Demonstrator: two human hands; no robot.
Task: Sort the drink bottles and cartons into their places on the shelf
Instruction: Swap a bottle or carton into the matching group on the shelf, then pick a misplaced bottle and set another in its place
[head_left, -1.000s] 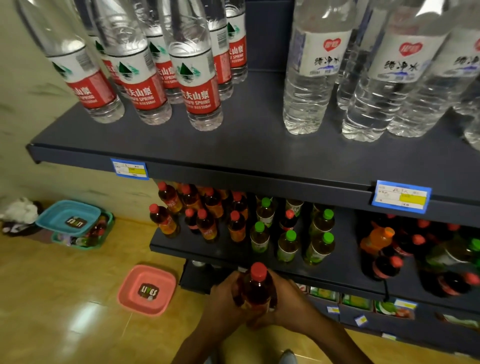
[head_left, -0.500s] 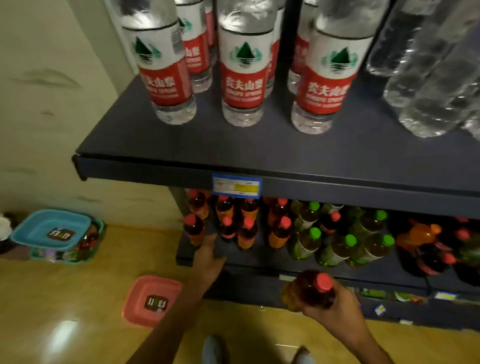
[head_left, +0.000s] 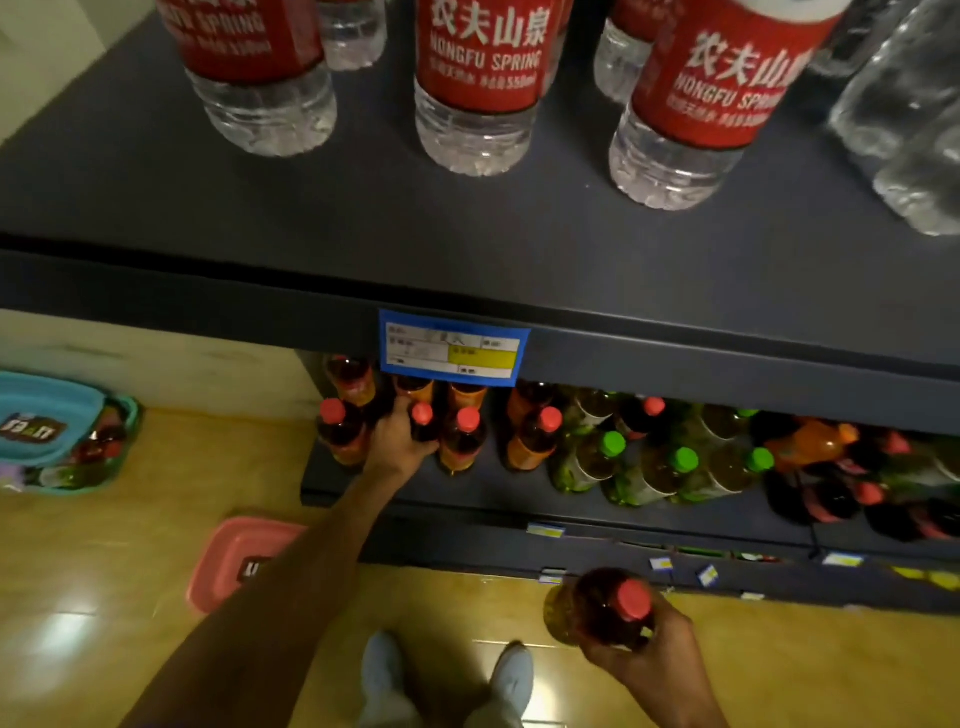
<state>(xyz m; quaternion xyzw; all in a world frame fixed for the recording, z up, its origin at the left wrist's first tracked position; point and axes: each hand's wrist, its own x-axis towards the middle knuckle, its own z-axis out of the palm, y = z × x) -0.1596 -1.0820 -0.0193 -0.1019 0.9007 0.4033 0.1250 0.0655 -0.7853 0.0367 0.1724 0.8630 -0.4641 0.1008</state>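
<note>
Shelf (head_left: 519, 249), dark grey w/ several tiers, is filling most of the view. The top tier is carrying clear water bottles (head_left: 475, 83) w/ red labels. The tier below is holding a row of red-capped tea bottles (head_left: 462, 441) at its left end, then green-capped bottles (head_left: 613, 462) to their right, darker ones further right (too blurred to sort out).

Left hand (head_left: 397, 441) is reaching into the red-cap row, its grip wrapping round one shelved bottle (head_left: 423, 421) in the front rank, upright, cap up. Seems to be shifting it to open a slot, though that is a guess.

Right hand (head_left: 652, 660) is staying low over the floor, below and well to the right of that row, its grip clenched round the held bottle (head_left: 602, 605): amber drink, red cap.

Key relation: the held bottle's place is lying up and to the left of the right hand, near where the left hand is working; left hand is the nearer one to the slot. Held bottle's long axis is running roughly vertical, tilted a bit, cap pointing up twd the camera, so it is needing little turning before going in base-first.

Pink basin (head_left: 234, 561) is sitting on the floor left of the feet.
</note>
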